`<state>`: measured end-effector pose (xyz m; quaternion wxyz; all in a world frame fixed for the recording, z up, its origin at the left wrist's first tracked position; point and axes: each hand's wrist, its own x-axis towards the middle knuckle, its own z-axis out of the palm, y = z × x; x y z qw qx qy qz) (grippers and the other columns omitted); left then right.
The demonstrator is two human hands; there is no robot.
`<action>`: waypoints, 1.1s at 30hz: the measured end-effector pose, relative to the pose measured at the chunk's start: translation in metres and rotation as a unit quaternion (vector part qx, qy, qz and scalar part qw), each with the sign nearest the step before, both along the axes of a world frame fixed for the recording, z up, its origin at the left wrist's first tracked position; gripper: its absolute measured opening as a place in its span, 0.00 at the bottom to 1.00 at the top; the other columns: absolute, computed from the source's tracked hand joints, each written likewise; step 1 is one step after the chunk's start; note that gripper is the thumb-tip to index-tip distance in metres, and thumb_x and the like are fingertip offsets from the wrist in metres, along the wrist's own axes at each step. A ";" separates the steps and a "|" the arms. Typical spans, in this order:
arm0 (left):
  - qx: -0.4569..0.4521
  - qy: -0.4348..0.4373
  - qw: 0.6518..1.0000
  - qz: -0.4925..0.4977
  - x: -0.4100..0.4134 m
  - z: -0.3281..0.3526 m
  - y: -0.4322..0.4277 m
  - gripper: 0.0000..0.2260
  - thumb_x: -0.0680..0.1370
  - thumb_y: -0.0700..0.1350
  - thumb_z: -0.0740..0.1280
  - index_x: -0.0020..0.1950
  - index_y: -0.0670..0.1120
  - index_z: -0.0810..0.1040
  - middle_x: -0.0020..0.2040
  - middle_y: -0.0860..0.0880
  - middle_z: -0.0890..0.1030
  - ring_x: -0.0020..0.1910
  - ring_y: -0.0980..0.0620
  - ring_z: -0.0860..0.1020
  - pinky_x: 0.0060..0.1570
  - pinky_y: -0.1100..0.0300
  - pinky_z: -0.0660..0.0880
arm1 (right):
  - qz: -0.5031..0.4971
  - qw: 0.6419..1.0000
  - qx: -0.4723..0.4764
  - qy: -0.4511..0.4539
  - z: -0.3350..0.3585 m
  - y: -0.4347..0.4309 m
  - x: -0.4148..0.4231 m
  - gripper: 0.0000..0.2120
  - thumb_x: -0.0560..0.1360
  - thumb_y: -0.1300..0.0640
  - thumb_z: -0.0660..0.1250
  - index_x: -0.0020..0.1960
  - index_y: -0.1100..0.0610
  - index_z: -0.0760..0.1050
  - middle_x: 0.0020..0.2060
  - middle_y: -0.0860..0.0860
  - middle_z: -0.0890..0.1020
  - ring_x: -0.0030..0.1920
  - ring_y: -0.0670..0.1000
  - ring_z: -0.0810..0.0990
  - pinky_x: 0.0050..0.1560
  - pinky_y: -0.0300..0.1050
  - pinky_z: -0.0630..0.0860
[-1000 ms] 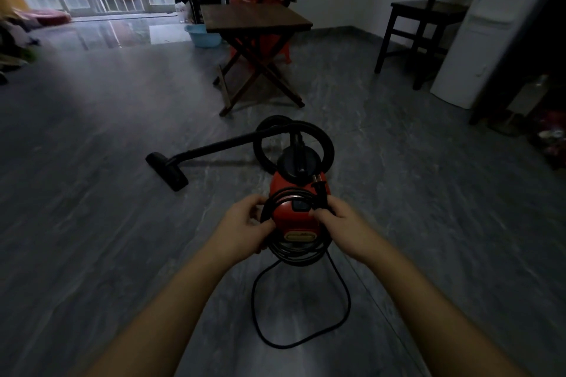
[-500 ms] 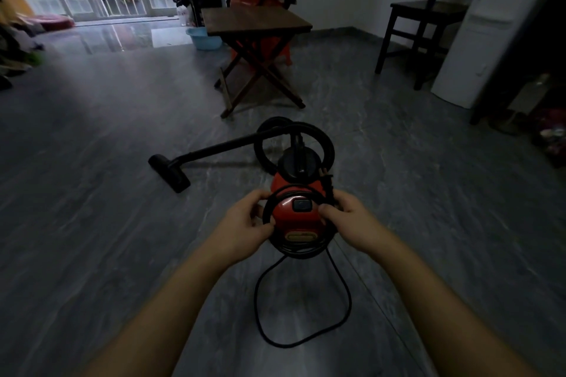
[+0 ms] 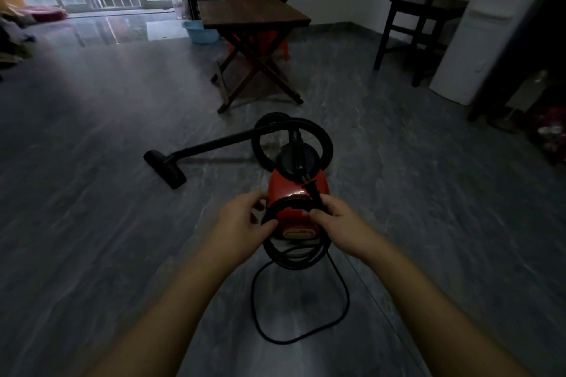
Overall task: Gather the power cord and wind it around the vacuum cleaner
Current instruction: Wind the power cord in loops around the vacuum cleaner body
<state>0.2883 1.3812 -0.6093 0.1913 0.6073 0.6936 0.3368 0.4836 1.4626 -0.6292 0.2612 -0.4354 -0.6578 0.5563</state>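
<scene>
A small red vacuum cleaner (image 3: 286, 188) with a black top stands on the grey floor in front of me. Its black power cord (image 3: 294, 257) is coiled in several loops around the near end of the body, and one slack loop trails on the floor toward me. My left hand (image 3: 245, 222) grips the coil on its left side. My right hand (image 3: 333, 220) grips the coil on the right, close to the black plug that sticks up beside the body. The black hose arcs behind the vacuum to a wand and floor nozzle (image 3: 167, 167) lying to the left.
A folding wooden table (image 3: 254, 17) stands beyond the vacuum, with a blue basin (image 3: 200, 32) behind it. A dark chair (image 3: 428, 9) and a white appliance (image 3: 490, 24) are at the right. Glass doors are at the far left.
Both hands have stayed on the coil around the vacuum's near end, shifting slightly. The coil now hangs a little lower below the body. The floor loop is about the same.
</scene>
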 end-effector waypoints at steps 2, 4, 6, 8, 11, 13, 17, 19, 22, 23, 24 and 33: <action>0.031 0.018 0.999 -0.029 0.003 0.000 0.000 0.27 0.71 0.47 0.76 0.68 0.51 0.73 0.57 0.57 0.73 0.52 0.60 0.73 0.49 0.74 0.67 | 0.021 1.000 0.004 -0.016 -0.001 -0.002 -0.001 0.12 0.79 0.59 0.62 0.59 0.52 0.79 0.54 0.52 0.84 0.57 0.52 0.82 0.64 0.54 0.77; 0.053 0.053 0.995 -0.066 0.003 0.000 0.002 0.31 0.70 0.50 0.76 0.71 0.52 0.70 0.62 0.56 0.73 0.59 0.59 0.72 0.57 0.67 0.70 | 0.062 0.997 0.005 -0.035 0.000 -0.007 -0.002 0.12 0.79 0.62 0.62 0.59 0.55 0.80 0.54 0.53 0.84 0.57 0.52 0.82 0.63 0.50 0.77; 0.064 0.105 0.987 -0.102 0.002 -0.001 0.003 0.32 0.69 0.53 0.75 0.71 0.54 0.70 0.65 0.55 0.75 0.63 0.57 0.72 0.63 0.62 0.70 | 0.097 0.994 0.005 -0.053 -0.001 -0.009 -0.003 0.10 0.78 0.61 0.64 0.57 0.57 0.81 0.53 0.54 0.85 0.55 0.51 0.82 0.61 0.49 0.77; 0.066 0.142 0.979 -0.128 0.004 -0.001 -0.001 0.30 0.70 0.54 0.74 0.71 0.57 0.70 0.64 0.56 0.76 0.64 0.56 0.73 0.61 0.63 0.70 | 0.109 0.991 0.002 -0.071 0.001 -0.012 -0.004 0.09 0.76 0.59 0.66 0.52 0.60 0.82 0.46 0.56 0.83 0.48 0.50 0.81 0.55 0.50 0.76; 0.070 0.173 0.974 -0.126 0.006 0.003 -0.007 0.24 0.72 0.56 0.71 0.66 0.58 0.70 0.59 0.57 0.79 0.57 0.57 0.76 0.54 0.59 0.76 | 0.107 0.991 -0.011 -0.084 0.007 -0.013 -0.003 0.07 0.76 0.59 0.68 0.49 0.61 0.83 0.42 0.57 0.83 0.44 0.49 0.79 0.51 0.47 0.75; 0.073 0.187 0.973 -0.117 0.005 0.005 -0.008 0.18 0.72 0.56 0.70 0.59 0.56 0.71 0.54 0.57 0.78 0.52 0.57 0.77 0.48 0.56 0.77 | 0.113 0.990 -0.018 -0.077 0.014 -0.015 -0.003 0.05 0.76 0.59 0.69 0.46 0.56 0.84 0.44 0.56 0.84 0.46 0.48 0.80 0.53 0.45 0.76; 0.041 0.179 0.976 -0.117 0.004 0.001 -0.006 0.17 0.72 0.52 0.70 0.57 0.54 0.68 0.46 0.54 0.81 0.44 0.54 0.81 0.43 0.53 0.79 | 0.107 0.991 -0.022 -0.078 0.021 -0.017 -0.001 0.05 0.75 0.58 0.71 0.49 0.56 0.84 0.48 0.56 0.86 0.51 0.50 0.84 0.57 0.44 0.78; 0.032 0.170 0.977 -0.123 0.003 0.000 -0.006 0.18 0.72 0.50 0.71 0.60 0.56 0.71 0.46 0.54 0.83 0.44 0.55 0.81 0.44 0.54 0.79 | 0.099 0.992 -0.028 -0.071 0.023 -0.017 0.000 0.06 0.75 0.58 0.71 0.51 0.56 0.84 0.49 0.55 0.86 0.53 0.51 0.84 0.57 0.43 0.79; 0.028 0.110 0.986 -0.120 0.002 0.001 -0.005 0.13 0.72 0.48 0.71 0.56 0.55 0.79 0.43 0.56 0.83 0.41 0.60 0.80 0.42 0.57 0.79 | 0.092 0.994 -0.029 -0.048 0.026 -0.016 0.000 0.07 0.75 0.60 0.72 0.52 0.56 0.84 0.48 0.53 0.87 0.51 0.49 0.85 0.54 0.40 0.81; 0.026 0.072 0.991 -0.111 0.003 0.002 -0.004 0.10 0.72 0.47 0.72 0.53 0.54 0.80 0.41 0.56 0.83 0.40 0.60 0.80 0.41 0.60 0.79 | 0.081 0.996 -0.032 -0.030 0.028 -0.016 0.001 0.08 0.75 0.61 0.72 0.53 0.57 0.84 0.48 0.53 0.86 0.50 0.47 0.85 0.50 0.37 0.80; 0.029 0.033 0.994 -0.101 0.003 0.003 -0.004 0.08 0.72 0.45 0.73 0.51 0.53 0.82 0.39 0.56 0.83 0.39 0.61 0.80 0.40 0.63 0.78 | 0.065 0.997 -0.034 -0.008 0.030 -0.015 0.001 0.08 0.75 0.63 0.71 0.54 0.59 0.83 0.47 0.53 0.86 0.47 0.45 0.85 0.47 0.35 0.79; 0.018 -0.197 0.980 0.033 0.001 0.007 0.003 0.12 0.73 0.38 0.74 0.41 0.57 0.81 0.37 0.49 0.84 0.36 0.50 0.84 0.36 0.55 0.81 | 0.018 0.999 -0.025 0.014 0.038 -0.011 0.008 0.08 0.77 0.51 0.69 0.53 0.53 0.81 0.45 0.46 0.86 0.45 0.42 0.85 0.41 0.31 0.77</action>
